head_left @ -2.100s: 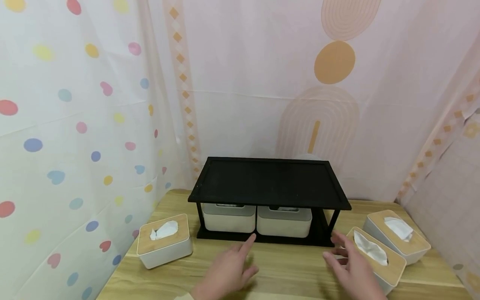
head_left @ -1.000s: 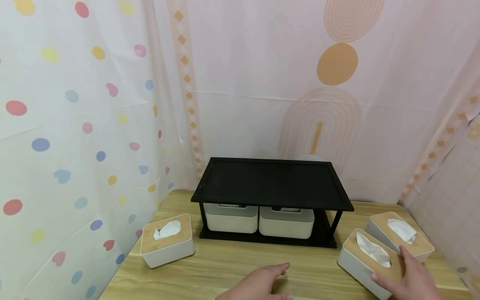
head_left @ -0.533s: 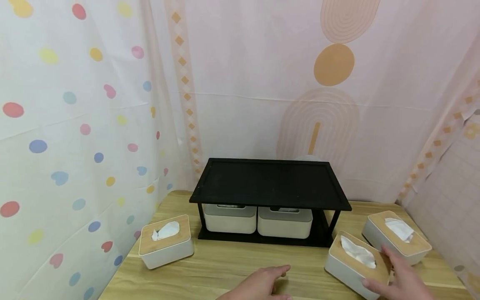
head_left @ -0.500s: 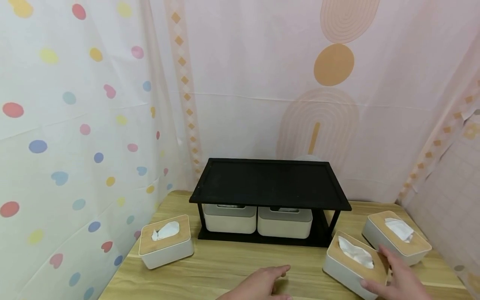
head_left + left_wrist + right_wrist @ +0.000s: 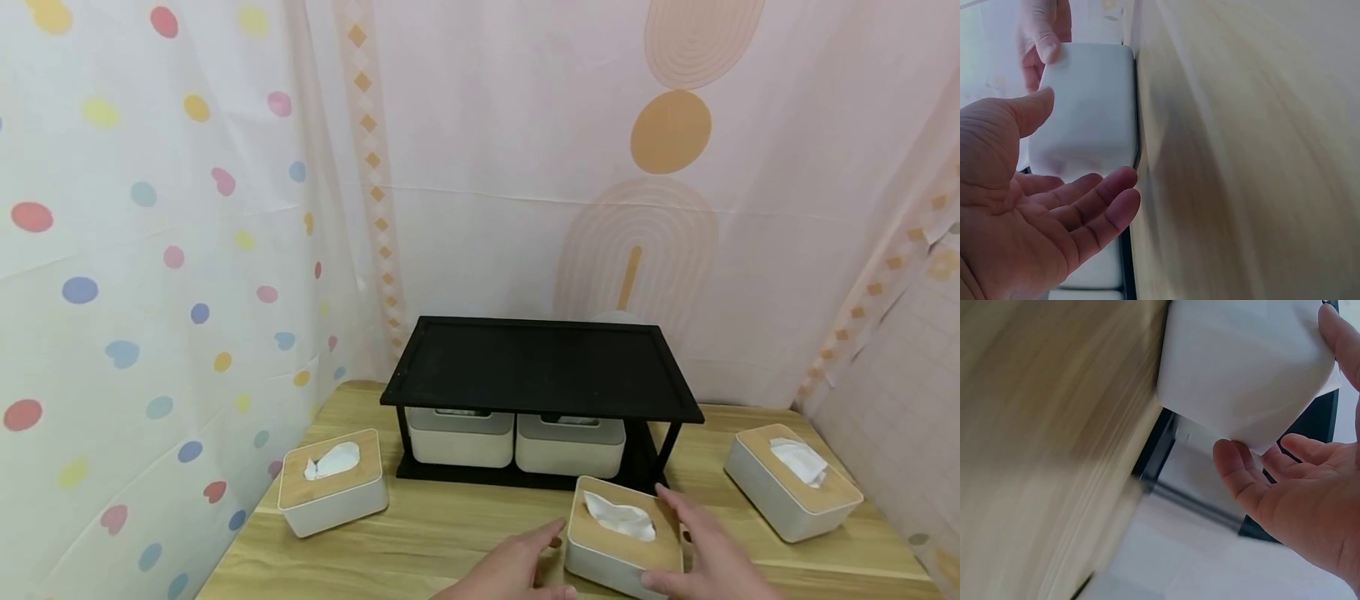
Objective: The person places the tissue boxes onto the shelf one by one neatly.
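In front of the black shelf (image 5: 540, 367), the right hand (image 5: 708, 550) grips a tissue box (image 5: 626, 547), white tissue (image 5: 619, 517) poking out; the left hand (image 5: 508, 568), fingers apart, is just beside it. A second box (image 5: 333, 492) sits left of the shelf and a third box (image 5: 780, 492) right, both showing tissue; the shelf's top partly hides a fourth box (image 5: 461, 443) and a fifth box (image 5: 568, 454) inside.

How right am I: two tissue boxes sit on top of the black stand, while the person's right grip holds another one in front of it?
Not quite: the two tissue boxes sit underneath the black stand's top panel, not on it, as the head view shows. The person's right grip does hold another box in front of it.
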Demonstrator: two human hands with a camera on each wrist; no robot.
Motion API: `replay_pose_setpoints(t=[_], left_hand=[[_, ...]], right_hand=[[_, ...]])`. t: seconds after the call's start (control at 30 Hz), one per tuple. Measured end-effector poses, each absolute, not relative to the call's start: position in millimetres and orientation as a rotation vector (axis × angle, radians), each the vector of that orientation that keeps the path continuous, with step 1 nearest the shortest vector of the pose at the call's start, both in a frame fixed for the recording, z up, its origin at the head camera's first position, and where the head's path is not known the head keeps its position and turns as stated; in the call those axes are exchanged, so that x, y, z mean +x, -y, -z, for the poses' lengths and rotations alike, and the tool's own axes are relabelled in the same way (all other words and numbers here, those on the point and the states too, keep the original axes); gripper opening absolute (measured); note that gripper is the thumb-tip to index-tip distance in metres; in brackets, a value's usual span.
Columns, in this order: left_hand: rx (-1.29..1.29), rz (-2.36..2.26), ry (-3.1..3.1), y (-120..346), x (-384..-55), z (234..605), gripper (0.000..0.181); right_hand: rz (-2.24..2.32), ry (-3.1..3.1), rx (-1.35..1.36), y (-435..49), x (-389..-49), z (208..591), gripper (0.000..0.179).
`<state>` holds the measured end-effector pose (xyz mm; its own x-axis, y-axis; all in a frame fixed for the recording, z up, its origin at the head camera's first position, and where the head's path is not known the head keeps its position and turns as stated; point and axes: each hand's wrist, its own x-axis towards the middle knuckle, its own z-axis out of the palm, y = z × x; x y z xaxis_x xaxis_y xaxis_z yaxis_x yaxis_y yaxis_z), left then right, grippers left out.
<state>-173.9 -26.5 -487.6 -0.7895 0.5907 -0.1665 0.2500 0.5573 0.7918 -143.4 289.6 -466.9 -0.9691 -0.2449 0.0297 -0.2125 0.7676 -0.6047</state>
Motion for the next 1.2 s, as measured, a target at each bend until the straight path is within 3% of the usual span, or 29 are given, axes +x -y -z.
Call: replay_pose_setpoints(t=[0.5, 1.2], left_hand=[[0.535, -1.402, -2.339, 80, -178, 494, 0.077], [0.533, -1.429, -2.315, 95, -176, 491, 0.078]], right_hand=[[1.067, -2.769, -0.559, -228, -164, 464, 0.107], [1.132, -2.702, -0.591, -226, -168, 466, 0.105]])
